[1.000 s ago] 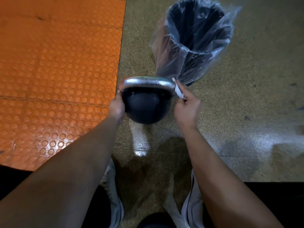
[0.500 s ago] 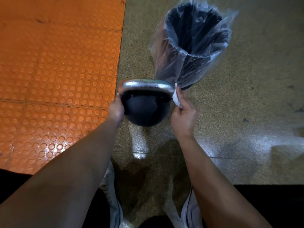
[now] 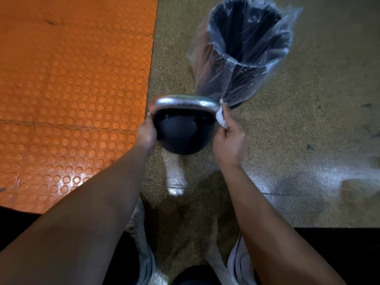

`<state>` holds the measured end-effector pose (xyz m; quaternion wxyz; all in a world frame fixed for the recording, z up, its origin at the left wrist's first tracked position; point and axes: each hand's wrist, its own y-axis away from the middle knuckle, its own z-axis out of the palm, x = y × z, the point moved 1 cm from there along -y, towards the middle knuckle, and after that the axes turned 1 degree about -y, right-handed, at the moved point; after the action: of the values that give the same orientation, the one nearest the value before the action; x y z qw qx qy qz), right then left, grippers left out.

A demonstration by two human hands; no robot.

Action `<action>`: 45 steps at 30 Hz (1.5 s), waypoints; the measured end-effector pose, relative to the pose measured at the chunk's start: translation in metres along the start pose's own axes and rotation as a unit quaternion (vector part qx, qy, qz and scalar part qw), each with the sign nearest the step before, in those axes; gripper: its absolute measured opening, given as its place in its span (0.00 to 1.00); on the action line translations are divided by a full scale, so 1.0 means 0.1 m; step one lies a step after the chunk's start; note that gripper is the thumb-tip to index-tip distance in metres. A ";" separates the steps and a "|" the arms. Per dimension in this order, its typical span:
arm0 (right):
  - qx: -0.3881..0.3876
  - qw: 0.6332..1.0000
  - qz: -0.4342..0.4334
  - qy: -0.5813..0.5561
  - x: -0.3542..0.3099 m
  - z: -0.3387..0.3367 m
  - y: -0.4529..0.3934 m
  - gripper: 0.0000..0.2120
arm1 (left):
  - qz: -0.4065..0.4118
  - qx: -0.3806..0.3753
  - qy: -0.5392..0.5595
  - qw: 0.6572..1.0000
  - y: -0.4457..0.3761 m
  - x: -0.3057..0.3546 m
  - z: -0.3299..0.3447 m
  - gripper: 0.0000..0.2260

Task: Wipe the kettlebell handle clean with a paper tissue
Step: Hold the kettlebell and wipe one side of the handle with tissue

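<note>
Nearest are white shoes [image 3: 144,260] on the speckled floor [image 3: 308,140], glossy and patched with glare. Beyond them the kettlebell [image 3: 184,134] sits between the two hands, at the seam where the floor meets the orange studded mat [image 3: 72,79] on the left.

The left hand [image 3: 147,131] is cupped against the bell's left flank with its fingers hidden behind the ball, so whether it grips or only steadies I cannot tell. The right hand [image 3: 230,138] pinches a small white tissue [image 3: 221,118] against the right end of the handle [image 3: 183,101].

The ball is dark, smooth and round, likely coated; the handle is bare silvery metal, a thick curved bar with a pitted sheen. It should be heavy, rigid and apt to tip or roll, so bracing the ball while rubbing makes sense. The tissue is thin, soft and easily torn, best folded around the bar and drawn along it.

Just beyond, to the right, stands a dark bin [image 3: 246,48] lined with a crinkled clear bag [image 3: 209,79].
</note>
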<state>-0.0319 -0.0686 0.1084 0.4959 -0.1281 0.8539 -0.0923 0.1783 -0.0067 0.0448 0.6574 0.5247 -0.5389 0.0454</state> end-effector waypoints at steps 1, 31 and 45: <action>0.006 1.000 -0.020 -0.007 -0.04 0.01 -0.01 0.23 | 0.000 0.000 -0.003 1.000 -0.01 0.00 0.00 0.22; 0.007 0.995 0.099 -0.019 -0.02 0.05 -0.02 0.25 | 0.000 0.010 -0.009 1.000 -0.03 -0.02 -0.01 0.24; 0.046 0.998 -0.014 0.027 -0.13 0.11 0.21 0.22 | -0.012 -0.003 -0.003 1.000 -0.01 -0.01 -0.02 0.26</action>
<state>-0.0191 -0.0454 0.1078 0.4767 -0.1147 0.8600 -0.1417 0.1801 -0.0049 0.0431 0.6578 0.5291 -0.5349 0.0345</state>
